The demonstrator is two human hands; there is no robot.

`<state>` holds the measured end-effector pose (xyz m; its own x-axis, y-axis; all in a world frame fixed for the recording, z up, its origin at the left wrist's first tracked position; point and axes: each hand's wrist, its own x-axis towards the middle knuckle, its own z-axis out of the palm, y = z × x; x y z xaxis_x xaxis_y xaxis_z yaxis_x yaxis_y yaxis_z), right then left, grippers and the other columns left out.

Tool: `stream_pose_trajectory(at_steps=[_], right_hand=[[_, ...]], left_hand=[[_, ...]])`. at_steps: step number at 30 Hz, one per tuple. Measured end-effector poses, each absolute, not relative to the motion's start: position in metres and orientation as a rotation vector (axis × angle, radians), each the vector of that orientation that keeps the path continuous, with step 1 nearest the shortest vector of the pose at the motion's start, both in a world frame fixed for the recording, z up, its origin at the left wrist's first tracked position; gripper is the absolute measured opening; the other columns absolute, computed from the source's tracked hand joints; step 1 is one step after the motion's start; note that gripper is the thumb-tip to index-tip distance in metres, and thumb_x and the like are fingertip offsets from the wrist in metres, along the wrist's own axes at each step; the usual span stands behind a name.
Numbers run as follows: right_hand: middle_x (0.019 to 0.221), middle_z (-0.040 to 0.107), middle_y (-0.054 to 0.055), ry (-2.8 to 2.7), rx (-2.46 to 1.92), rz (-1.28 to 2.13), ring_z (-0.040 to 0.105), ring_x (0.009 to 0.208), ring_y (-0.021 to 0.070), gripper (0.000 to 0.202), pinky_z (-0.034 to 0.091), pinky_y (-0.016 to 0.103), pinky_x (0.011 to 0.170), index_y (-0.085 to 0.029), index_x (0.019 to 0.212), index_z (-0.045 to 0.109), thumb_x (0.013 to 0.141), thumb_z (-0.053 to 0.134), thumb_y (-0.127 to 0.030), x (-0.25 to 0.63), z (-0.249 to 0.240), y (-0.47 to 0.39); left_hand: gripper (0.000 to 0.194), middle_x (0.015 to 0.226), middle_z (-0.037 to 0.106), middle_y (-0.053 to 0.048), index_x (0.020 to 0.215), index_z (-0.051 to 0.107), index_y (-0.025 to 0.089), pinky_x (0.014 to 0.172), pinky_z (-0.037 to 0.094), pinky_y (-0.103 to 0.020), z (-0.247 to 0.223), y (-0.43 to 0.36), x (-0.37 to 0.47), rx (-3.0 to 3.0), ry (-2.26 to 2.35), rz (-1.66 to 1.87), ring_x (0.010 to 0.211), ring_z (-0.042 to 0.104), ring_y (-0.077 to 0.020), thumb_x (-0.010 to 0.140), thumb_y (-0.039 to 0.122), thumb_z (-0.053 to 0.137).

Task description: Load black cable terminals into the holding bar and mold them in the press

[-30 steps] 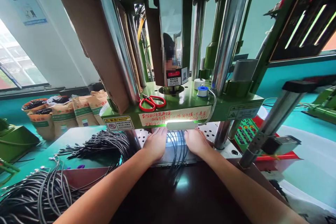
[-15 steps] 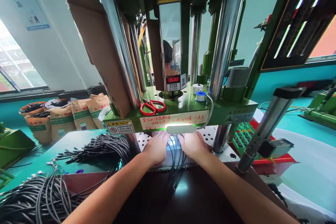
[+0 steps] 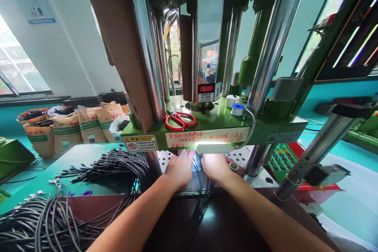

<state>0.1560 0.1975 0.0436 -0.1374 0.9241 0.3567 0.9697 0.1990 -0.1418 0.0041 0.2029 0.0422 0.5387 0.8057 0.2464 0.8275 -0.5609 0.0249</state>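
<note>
Under the green press head (image 3: pixel 212 120), my left hand (image 3: pixel 180 167) lies at the left side of a metal mould plate (image 3: pixel 189 189). My right hand (image 3: pixel 217 167) is at the opposite side of it. The fingers of both hands look bent and held together, but their tips disappear beneath the press edge and a bright lamp (image 3: pixel 215 148). Between the hands, several thin black cables (image 3: pixel 203 189) run out of the mould and hang over its front edge. What the fingertips grip is hidden.
Red-handled scissors (image 3: pixel 180 121) and a blue-and-white spool (image 3: pixel 237 110) rest on the press head. Bundles of black cables (image 3: pixel 118 165) lie at left, with more cables (image 3: pixel 44 220) nearer. Steel columns (image 3: pixel 274 39) flank the work area. Paper sacks (image 3: pixel 66 126) stand behind.
The view has shifted left, so the press appears further right. Both hands stay at the mould; my right hand looks drawn in slightly, with its fingers further under the lamp.
</note>
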Motion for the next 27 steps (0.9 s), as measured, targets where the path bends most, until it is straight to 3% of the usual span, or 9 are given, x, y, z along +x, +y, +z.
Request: stream_pose_trajectory(at_steps=[4, 13, 19, 27], right_hand=[[0.098, 0.068, 0.013, -2.139, -1.777, -0.175, 0.062, 0.091, 0.0206, 0.023, 0.043, 0.032, 0.085, -0.01, 0.095, 0.066, 0.086, 0.045, -0.009, 0.156, 0.041, 0.2], [0.109, 0.064, 0.009, -2.149, -1.794, -0.203, 0.061, 0.097, 0.0199, 0.023, 0.046, 0.041, 0.089, -0.013, 0.104, 0.063, 0.095, 0.049, -0.029, 0.147, 0.059, 0.191], [0.097, 0.066, 0.005, -2.219, -1.855, -0.151, 0.064, 0.087, 0.0184, 0.018, 0.052, 0.038, 0.08, -0.013, 0.102, 0.063, 0.092, 0.056, -0.028, 0.13, 0.064, 0.187], [0.115, 0.061, 0.008, -2.148, -1.902, -0.115, 0.061, 0.098, 0.0213, 0.027, 0.05, 0.042, 0.085, -0.016, 0.113, 0.059, 0.092, 0.056, -0.034, 0.128, 0.042, 0.203]], left_hand=[[0.048, 0.124, 0.058, -0.011, 0.121, 0.048, 0.016, 0.102, 0.038, -0.037, 0.04, 0.205, 0.003, -2.704, -1.422, -0.348, 0.118, 0.051, -0.0227, 0.073, 0.01, 0.043], [0.059, 0.134, 0.052, -0.014, 0.129, 0.042, 0.012, 0.107, 0.034, -0.037, 0.044, 0.201, 0.0, -2.724, -1.419, -0.349, 0.127, 0.044, -0.0233, 0.07, 0.014, 0.045], [0.057, 0.135, 0.05, -0.016, 0.127, 0.044, 0.01, 0.107, 0.034, -0.04, 0.044, 0.2, 0.001, -2.733, -1.388, -0.329, 0.127, 0.044, -0.0258, 0.07, 0.017, 0.046], [0.069, 0.134, 0.05, -0.017, 0.133, 0.04, 0.008, 0.108, 0.033, -0.038, 0.043, 0.205, -0.002, -2.77, -1.33, -0.245, 0.125, 0.045, -0.027, 0.065, 0.016, 0.052]])
